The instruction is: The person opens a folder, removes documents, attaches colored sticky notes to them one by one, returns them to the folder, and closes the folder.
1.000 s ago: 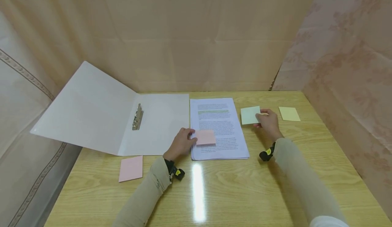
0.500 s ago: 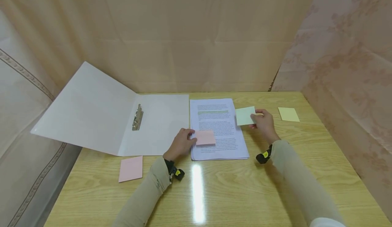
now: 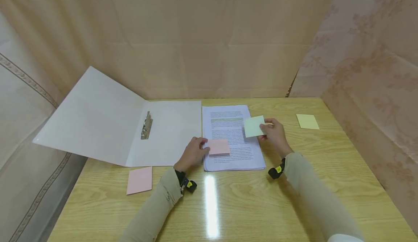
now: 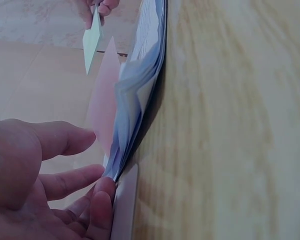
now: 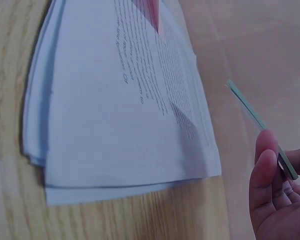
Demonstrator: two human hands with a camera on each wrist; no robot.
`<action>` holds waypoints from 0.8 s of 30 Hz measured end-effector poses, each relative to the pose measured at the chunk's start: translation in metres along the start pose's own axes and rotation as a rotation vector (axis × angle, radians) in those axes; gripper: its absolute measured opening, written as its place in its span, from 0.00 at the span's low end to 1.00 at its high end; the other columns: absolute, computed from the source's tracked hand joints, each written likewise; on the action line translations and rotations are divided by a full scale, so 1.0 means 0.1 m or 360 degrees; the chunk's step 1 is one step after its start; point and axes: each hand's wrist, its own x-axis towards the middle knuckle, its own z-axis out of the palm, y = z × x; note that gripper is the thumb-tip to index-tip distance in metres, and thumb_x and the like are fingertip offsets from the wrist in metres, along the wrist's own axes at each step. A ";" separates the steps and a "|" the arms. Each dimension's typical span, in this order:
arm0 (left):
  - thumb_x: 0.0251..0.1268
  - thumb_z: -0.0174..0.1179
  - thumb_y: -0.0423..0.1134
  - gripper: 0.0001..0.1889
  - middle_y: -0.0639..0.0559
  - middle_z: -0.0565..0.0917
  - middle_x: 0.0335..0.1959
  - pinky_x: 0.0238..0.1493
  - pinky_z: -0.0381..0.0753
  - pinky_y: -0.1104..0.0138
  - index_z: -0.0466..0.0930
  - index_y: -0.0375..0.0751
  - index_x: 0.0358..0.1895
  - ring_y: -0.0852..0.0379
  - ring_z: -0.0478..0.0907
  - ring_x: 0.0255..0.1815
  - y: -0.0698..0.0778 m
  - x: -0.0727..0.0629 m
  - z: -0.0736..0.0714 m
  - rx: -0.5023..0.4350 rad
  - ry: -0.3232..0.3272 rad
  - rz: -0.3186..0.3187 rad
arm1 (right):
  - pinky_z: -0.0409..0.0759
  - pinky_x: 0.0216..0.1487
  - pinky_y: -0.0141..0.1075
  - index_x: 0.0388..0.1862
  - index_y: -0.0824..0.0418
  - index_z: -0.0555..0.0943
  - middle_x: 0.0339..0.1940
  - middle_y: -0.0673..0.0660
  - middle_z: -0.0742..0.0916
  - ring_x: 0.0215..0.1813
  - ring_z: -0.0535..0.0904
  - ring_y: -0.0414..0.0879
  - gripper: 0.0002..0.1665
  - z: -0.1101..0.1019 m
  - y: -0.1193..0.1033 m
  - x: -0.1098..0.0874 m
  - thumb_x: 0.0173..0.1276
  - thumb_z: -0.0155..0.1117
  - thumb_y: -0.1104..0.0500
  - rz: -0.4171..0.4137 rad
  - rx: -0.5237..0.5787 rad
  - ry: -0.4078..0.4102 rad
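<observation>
A pad of pink sticky notes (image 3: 219,147) sits on the lower left of a stack of printed sheets (image 3: 232,129). My left hand (image 3: 194,151) is at the left edge of that stack. In the left wrist view its thumb (image 4: 65,139) is by the pink pad, and its lower fingertips (image 4: 102,192) touch the paper edge; whether the thumb touches the pad I cannot tell. My right hand (image 3: 275,135) pinches a pad of pale green sticky notes (image 3: 254,126), thumb on top, above the sheets' right edge. The right wrist view shows the green pad (image 5: 260,125) edge-on, raised off the paper.
An open white lever folder (image 3: 173,126) with a metal clip (image 3: 147,126) stands on the left, its cover (image 3: 91,115) tilted up. Another pink sticky pad (image 3: 139,180) lies in front of it. A yellow sticky pad (image 3: 307,121) lies at the back right of the wooden table (image 3: 248,205).
My right hand has carried the green pad left and slightly nearer, from beside the sheets to over their right edge. The left hand and the pink pad have stayed in place.
</observation>
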 end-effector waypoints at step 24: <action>0.69 0.56 0.44 0.22 0.45 0.75 0.47 0.45 0.70 0.63 0.75 0.35 0.61 0.53 0.71 0.42 -0.02 0.00 0.01 -0.0014 -0.0032 -0.0032 | 0.77 0.26 0.28 0.66 0.65 0.66 0.30 0.51 0.82 0.20 0.78 0.39 0.25 0.30 0.13 -0.17 0.74 0.54 0.59 0.0135 0.0062 -0.0090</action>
